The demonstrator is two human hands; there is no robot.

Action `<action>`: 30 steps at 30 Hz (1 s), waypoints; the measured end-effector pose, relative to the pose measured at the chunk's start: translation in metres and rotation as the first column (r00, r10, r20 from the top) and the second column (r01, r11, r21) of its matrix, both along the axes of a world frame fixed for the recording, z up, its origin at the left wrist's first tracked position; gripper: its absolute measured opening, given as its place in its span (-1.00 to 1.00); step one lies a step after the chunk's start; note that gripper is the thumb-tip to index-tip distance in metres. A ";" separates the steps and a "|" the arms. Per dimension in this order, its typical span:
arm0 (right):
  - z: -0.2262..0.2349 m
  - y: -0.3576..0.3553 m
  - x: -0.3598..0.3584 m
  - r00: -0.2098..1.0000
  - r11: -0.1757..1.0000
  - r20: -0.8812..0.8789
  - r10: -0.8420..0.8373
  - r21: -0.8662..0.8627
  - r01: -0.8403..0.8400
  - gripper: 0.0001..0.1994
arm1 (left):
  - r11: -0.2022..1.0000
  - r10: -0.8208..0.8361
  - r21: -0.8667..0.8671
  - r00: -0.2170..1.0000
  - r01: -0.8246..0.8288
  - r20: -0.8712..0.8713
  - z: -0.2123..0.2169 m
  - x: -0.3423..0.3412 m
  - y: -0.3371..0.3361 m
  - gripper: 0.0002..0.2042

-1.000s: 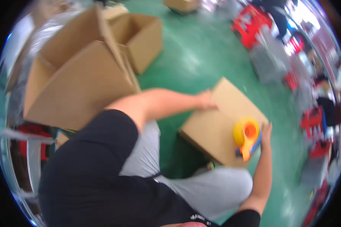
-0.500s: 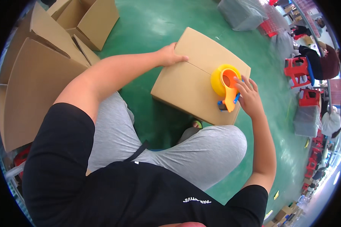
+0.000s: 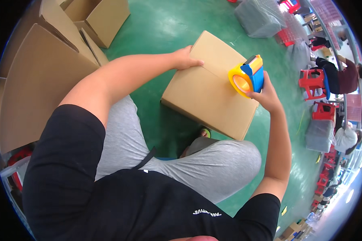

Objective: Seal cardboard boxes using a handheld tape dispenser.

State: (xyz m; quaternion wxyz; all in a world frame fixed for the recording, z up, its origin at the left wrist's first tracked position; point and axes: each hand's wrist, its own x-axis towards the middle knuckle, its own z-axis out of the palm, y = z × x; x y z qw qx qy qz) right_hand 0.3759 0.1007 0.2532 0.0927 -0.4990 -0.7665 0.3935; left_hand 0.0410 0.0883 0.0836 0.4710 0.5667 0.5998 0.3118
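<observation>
A closed cardboard box (image 3: 207,90) stands in front of my knees, a seam running across its top. My left hand (image 3: 188,59) grips the box's far left edge, thumb lying on the top near the seam and the other fingers hidden down the side. Over the right part of the box, my right hand (image 3: 268,94) is closed around a tape dispenser (image 3: 256,74) with a blue and orange body. Its yellow roll of tape (image 3: 238,82) faces left. I cannot tell whether the dispenser touches the box.
Large open cartons (image 3: 40,88) stand close on my left, with another open carton (image 3: 98,20) behind them. A plastic-wrapped grey stack (image 3: 259,18) is at the far right. Beyond the green floor (image 3: 165,24), red stools (image 3: 313,84) and seated people line the right side.
My right hand has turned the tape dispenser over, so its cutter end points away from me and its blue side shows. My left hand keeps its hold on the box.
</observation>
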 end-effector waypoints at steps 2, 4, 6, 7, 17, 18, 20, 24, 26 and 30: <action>-0.012 0.001 -0.010 0.997 0.993 0.051 -0.065 0.101 0.060 -0.22 | 1.000 -0.008 0.002 1.000 0.008 -0.012 -0.001 0.000 0.001 -0.10; -0.013 0.004 -0.008 0.985 0.970 0.096 -0.144 0.210 0.122 -0.27 | 0.999 -0.013 -0.031 0.999 0.012 -0.032 0.005 0.003 0.001 -0.15; -0.004 0.011 -0.003 1.000 0.992 0.012 0.000 0.128 -0.001 -0.34 | 0.998 -0.014 -0.061 0.998 0.011 -0.056 0.010 0.005 0.001 -0.20; -0.001 0.012 -0.001 1.000 0.991 0.014 0.001 0.131 -0.003 -0.34 | 0.998 -0.017 -0.067 0.997 0.012 -0.073 0.012 0.006 0.000 -0.19; 0.004 -0.010 -0.031 0.992 0.987 0.085 0.088 0.123 -0.098 -0.44 | 0.845 0.407 0.534 0.693 -0.039 -0.594 0.022 0.019 -0.021 -0.10; 0.005 -0.011 -0.023 0.992 0.982 0.092 0.088 0.157 -0.102 -0.42 | 0.838 0.399 0.545 0.707 -0.023 -0.584 0.041 0.033 -0.024 -0.10; 0.006 -0.019 -0.015 0.993 0.964 0.083 0.085 0.246 -0.103 -0.37 | 0.940 0.324 0.127 0.944 -0.315 -0.054 0.087 0.061 -0.026 -0.19; 0.000 -0.020 -0.017 0.989 0.955 0.074 0.127 0.262 -0.142 -0.43 | 0.820 0.270 -0.570 0.844 0.051 0.464 0.134 0.078 -0.038 -0.34; 0.007 -0.023 -0.030 0.989 0.958 0.109 0.102 0.258 -0.127 -0.46 | 0.924 0.063 -0.362 0.883 0.125 0.465 0.137 0.070 -0.040 -0.47; 0.012 -0.024 -0.032 0.982 0.959 0.163 0.092 0.252 -0.132 -0.48 | 0.922 0.026 -0.343 0.854 0.181 0.520 0.146 0.067 -0.038 -0.55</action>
